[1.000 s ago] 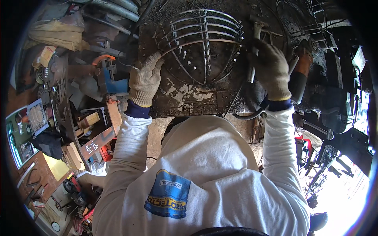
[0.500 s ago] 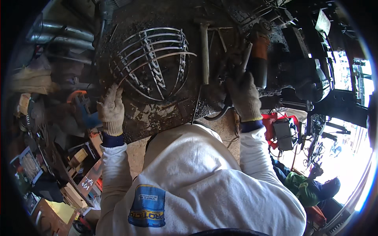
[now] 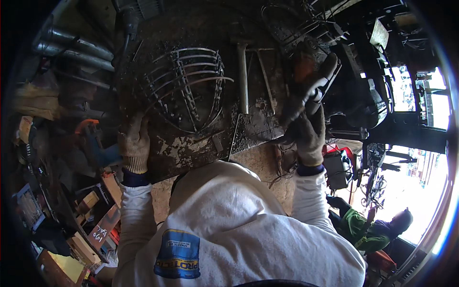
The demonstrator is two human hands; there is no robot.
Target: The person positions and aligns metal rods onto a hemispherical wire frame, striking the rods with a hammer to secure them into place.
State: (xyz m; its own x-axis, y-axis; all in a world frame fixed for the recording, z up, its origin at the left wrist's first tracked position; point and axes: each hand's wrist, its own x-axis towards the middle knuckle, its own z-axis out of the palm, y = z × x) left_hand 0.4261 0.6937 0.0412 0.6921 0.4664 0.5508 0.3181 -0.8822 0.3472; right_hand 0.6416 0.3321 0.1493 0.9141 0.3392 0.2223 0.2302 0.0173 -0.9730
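A fan-shaped metal frame [image 3: 189,91] lies on the dark, worn workbench [image 3: 181,148]. Curved bars cross its uprights. One curved metal rod [image 3: 210,79] reaches past its right side, and its left end runs down to my left hand [image 3: 135,146]. That gloved hand rests at the bench's front left, its fingers closed about the rod's end; the shadowed fingertips are hard to make out. My right hand [image 3: 311,138], gloved too, is closed round a long grey-and-black tool [image 3: 315,91], tilted up to the right. Its exact kind does not show clearly.
A hammer [image 3: 243,79] and a thin metal T-shaped piece [image 3: 263,71] lie right of the frame. An orange-and-black power tool [image 3: 303,64] stands behind my right hand. Beyond the bench, a person in green [image 3: 368,229] sits at lower right. Boxes and tools crowd the left.
My right hand has drawn down and right, and the tool in it has turned into fuller view. My left hand stays by the rod's end. The whole view has shifted slightly.
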